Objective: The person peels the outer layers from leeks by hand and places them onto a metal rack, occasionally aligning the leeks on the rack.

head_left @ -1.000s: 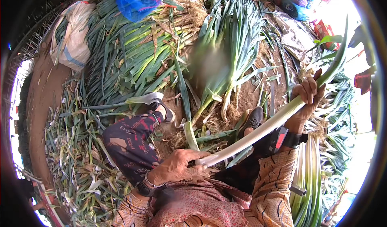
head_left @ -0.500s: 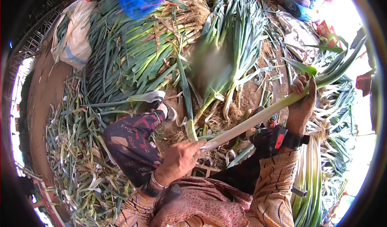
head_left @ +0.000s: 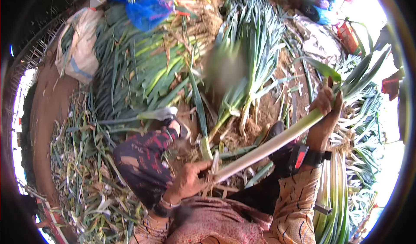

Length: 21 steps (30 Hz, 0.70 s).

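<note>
A long leek (head_left: 273, 148) slants across my lap, its white root end low at the left and its green leaves (head_left: 364, 73) up at the right. My right hand (head_left: 324, 106) is closed around the upper stalk, just below the leaves. At the root end my left hand (head_left: 187, 182) is closed, its fingertips against the leek. A thin pale strip (head_left: 215, 161) stands up beside these fingertips; whether it is peel or something else I cannot tell. Another leek (head_left: 205, 148) lies on the ground just beyond my left hand.
A large heap of leeks (head_left: 130, 62) lies ahead to the left, and a second bunch (head_left: 255, 49) ahead. Leaf trimmings (head_left: 95, 187) cover the ground at the left. Pale-stemmed leeks (head_left: 333, 187) lie at my right. A whitish sack (head_left: 80, 49) and a blue bag (head_left: 149, 10) are farther off.
My left hand has shifted slightly left and down, and its index finger and thumb are further apart. The pale strip now stands upright at the root end. My right hand has lowered a little.
</note>
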Motion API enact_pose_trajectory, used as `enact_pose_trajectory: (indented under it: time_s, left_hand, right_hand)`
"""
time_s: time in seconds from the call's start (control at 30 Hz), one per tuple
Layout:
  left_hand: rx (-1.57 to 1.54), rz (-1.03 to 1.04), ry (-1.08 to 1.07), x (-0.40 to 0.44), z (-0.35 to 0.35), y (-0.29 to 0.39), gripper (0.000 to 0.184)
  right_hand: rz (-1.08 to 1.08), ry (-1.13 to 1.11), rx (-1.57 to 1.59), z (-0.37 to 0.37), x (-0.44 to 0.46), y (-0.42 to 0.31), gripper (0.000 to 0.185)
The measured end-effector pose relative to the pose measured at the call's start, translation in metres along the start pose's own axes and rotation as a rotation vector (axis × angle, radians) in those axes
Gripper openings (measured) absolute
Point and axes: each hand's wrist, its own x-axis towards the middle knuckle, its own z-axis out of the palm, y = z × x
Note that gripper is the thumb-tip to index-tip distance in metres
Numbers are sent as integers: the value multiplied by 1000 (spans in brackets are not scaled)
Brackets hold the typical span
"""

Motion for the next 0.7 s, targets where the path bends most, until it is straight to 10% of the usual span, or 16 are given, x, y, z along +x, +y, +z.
enact_pose_trajectory:
  time_s: [0.3,0.43,0.53,0.7]
  left_hand:
    - [131,-203,-3,3,1,-7,17]
    - [523,-37,202,0,-2,-41,53]
    - [197,221,227,16,-1,-25,66]
    - [364,260,-59,21,59,-56,59]
  right_hand:
    - [-11,-32,-77,13,-4,16,54]
    - [-126,159,-458,7,-3,14,52]
    - [-144,206,-496,13,0,20,17]
    - [-28,229,-693,19,-8,41,29]
